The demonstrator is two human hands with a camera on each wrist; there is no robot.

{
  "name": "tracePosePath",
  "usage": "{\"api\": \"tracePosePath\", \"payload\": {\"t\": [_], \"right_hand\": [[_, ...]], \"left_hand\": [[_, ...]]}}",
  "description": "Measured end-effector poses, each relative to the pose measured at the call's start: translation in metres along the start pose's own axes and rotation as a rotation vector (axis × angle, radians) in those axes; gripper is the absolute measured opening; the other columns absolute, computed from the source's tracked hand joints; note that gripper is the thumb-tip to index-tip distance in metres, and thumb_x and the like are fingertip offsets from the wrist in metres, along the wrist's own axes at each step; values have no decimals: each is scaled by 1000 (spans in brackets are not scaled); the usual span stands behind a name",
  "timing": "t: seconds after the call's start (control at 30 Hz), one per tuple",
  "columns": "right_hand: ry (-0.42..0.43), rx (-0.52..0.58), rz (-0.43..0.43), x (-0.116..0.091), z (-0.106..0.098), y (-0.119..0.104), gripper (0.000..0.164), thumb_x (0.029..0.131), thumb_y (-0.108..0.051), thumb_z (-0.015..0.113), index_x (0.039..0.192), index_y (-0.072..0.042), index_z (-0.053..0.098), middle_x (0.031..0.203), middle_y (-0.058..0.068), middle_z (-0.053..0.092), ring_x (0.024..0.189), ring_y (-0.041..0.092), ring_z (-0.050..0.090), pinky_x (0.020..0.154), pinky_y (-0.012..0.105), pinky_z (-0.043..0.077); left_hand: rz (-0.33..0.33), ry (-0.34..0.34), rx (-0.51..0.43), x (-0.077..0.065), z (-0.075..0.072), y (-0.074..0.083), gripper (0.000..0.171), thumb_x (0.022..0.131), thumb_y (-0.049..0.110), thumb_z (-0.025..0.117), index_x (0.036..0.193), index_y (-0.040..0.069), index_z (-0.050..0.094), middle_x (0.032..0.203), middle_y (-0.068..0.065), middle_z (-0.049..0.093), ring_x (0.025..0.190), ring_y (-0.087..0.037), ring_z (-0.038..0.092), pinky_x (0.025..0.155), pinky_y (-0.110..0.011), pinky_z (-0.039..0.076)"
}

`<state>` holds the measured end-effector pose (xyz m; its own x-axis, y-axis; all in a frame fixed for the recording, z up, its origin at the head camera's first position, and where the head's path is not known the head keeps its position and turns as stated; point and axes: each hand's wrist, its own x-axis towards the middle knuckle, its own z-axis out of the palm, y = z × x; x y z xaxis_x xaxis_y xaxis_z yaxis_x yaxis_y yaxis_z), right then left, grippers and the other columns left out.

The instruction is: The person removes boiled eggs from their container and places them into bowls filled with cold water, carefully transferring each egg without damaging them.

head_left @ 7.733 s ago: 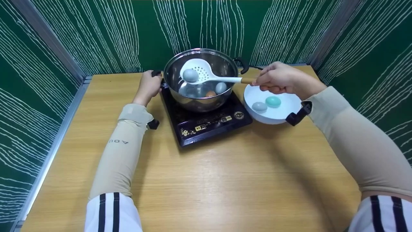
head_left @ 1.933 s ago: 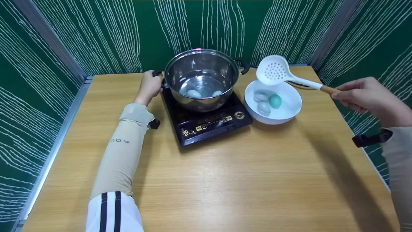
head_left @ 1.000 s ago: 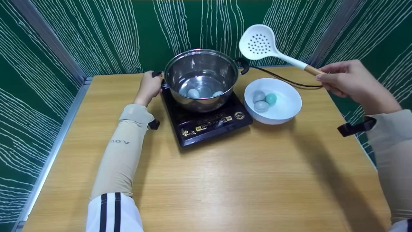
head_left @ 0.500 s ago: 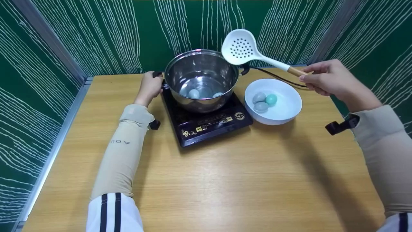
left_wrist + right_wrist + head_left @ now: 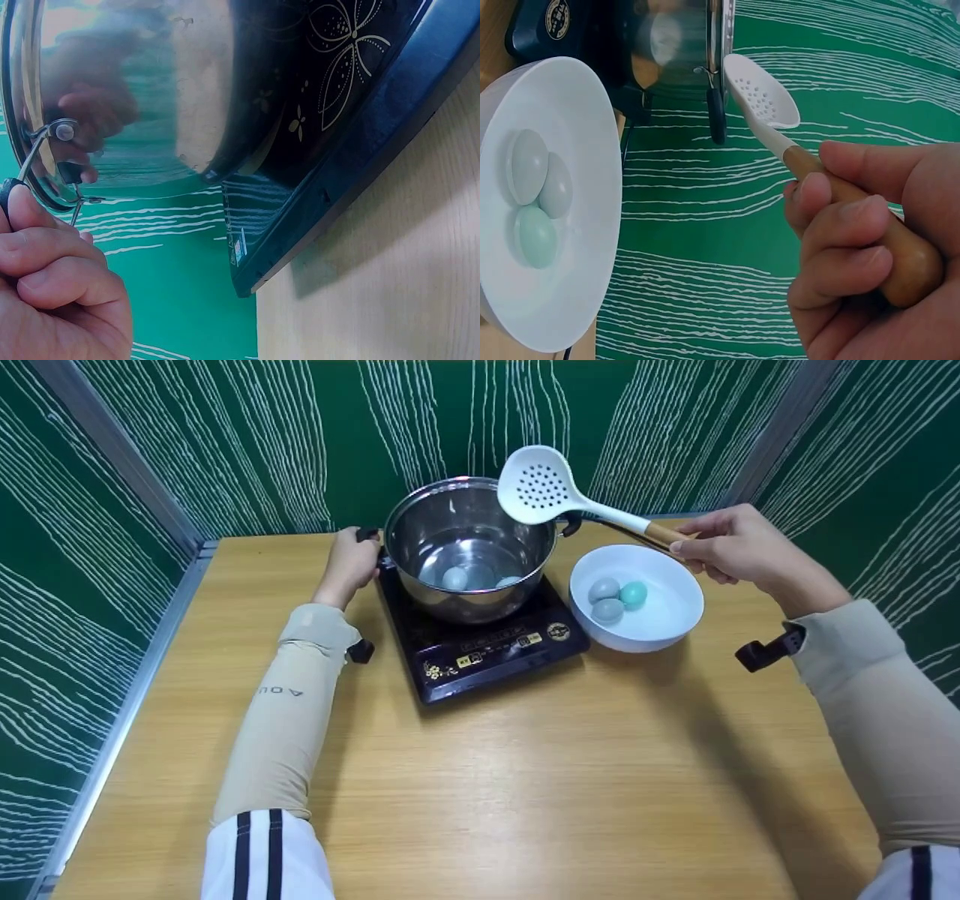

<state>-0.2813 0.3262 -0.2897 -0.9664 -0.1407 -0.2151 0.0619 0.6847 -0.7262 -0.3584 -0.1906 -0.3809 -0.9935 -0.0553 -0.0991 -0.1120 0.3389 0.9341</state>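
Note:
My left hand (image 5: 351, 564) grips the black handle of a steel pot (image 5: 471, 604). In the pot's water lie two pale eggs (image 5: 454, 578). My right hand (image 5: 739, 544) holds the wooden handle of a white slotted spoon (image 5: 536, 484), fingers curled round it in the right wrist view. The spoon's perforated head carries nothing and hangs above the pot's right rim. Below that hand stands a white bowl (image 5: 671, 607) with two grey-blue eggs (image 5: 604, 589) and a green egg (image 5: 634, 595) touching each other.
Under the pot is a black induction cooker (image 5: 495, 660), close to the bowl's left side. A dark cord (image 5: 630, 535) runs behind the bowl. Green walls with white streaks close off the wooden table (image 5: 480, 780) at the back and sides.
The spoon carried an egg over the pot at first; the bowl has since gained a grey-blue egg. Lately the empty spoon moved left from beyond the bowl to the pot. The left hand stayed put.

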Motion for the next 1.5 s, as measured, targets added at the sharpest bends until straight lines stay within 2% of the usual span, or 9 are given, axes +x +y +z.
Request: {"api": "tracePosePath", "payload": {"t": [0.13, 0.33, 0.57, 0.77, 0.9, 1.1, 1.27, 1.5], "right_hand": [[-30, -41, -11, 4, 3, -4, 46, 111, -28, 64, 148, -2, 60, 80, -2, 65, 56, 15, 50, 51, 26, 43], [-66, -105, -29, 7, 6, -10, 47, 111, -31, 63, 149, -4, 60, 86, -1, 64, 63, 17, 52, 56, 27, 47], [-62, -195, -45, 10, 12, -20, 50, 111, -40, 61, 150, -7, 62, 100, 4, 62, 85, 22, 52, 68, 28, 48], [-60, -239, -59, 14, 16, -33, 52, 111, -39, 60, 147, -2, 62, 107, 10, 65, 97, 27, 54, 73, 26, 49], [-66, -276, -54, 19, 16, -42, 54, 111, -39, 61, 148, 1, 61, 120, 19, 69, 107, 31, 59, 76, 22, 51], [-65, -320, -79, 25, 21, -54, 53, 110, -35, 61, 147, 3, 61, 127, 26, 69, 105, 32, 63, 73, 22, 53], [-61, -343, -95, 29, 26, -62, 49, 111, -33, 58, 146, 2, 63, 133, 26, 67, 108, 33, 60, 76, 26, 52], [-37, -378, -135, 34, 32, -70, 43, 111, -27, 59, 141, 3, 66, 125, 27, 70, 100, 31, 60, 72, 30, 50]], "left_hand": [[-13, -10, -5, -1, -1, 1, 12, 112, 17, 38, 112, 13, 49, 80, 2, 49, 52, -6, 49, 47, -20, 37], [-17, -19, -4, -1, -1, 1, 11, 112, 16, 39, 108, 13, 49, 75, 4, 49, 51, -6, 50, 47, -20, 37], [-26, -22, 5, -2, -3, 1, 11, 113, 18, 39, 113, 13, 49, 75, 3, 49, 53, -7, 50, 48, -21, 37], [-17, -20, 7, -1, -2, 1, 12, 113, 18, 39, 111, 13, 50, 74, 4, 49, 54, -7, 49, 48, -21, 37], [3, -10, 7, 0, -2, -1, 13, 113, 18, 39, 108, 13, 50, 73, 4, 49, 53, -7, 50, 47, -21, 36], [18, 0, 15, 1, 0, -1, 15, 111, 16, 40, 99, 14, 49, 64, 6, 48, 48, -7, 50, 44, -20, 35], [8, -1, 18, 1, 0, -1, 15, 110, 15, 41, 98, 14, 49, 65, 7, 48, 48, -6, 50, 45, -20, 35], [28, 10, 13, 0, 0, -1, 15, 110, 15, 41, 97, 14, 49, 64, 7, 48, 46, -5, 49, 44, -20, 34]]}}
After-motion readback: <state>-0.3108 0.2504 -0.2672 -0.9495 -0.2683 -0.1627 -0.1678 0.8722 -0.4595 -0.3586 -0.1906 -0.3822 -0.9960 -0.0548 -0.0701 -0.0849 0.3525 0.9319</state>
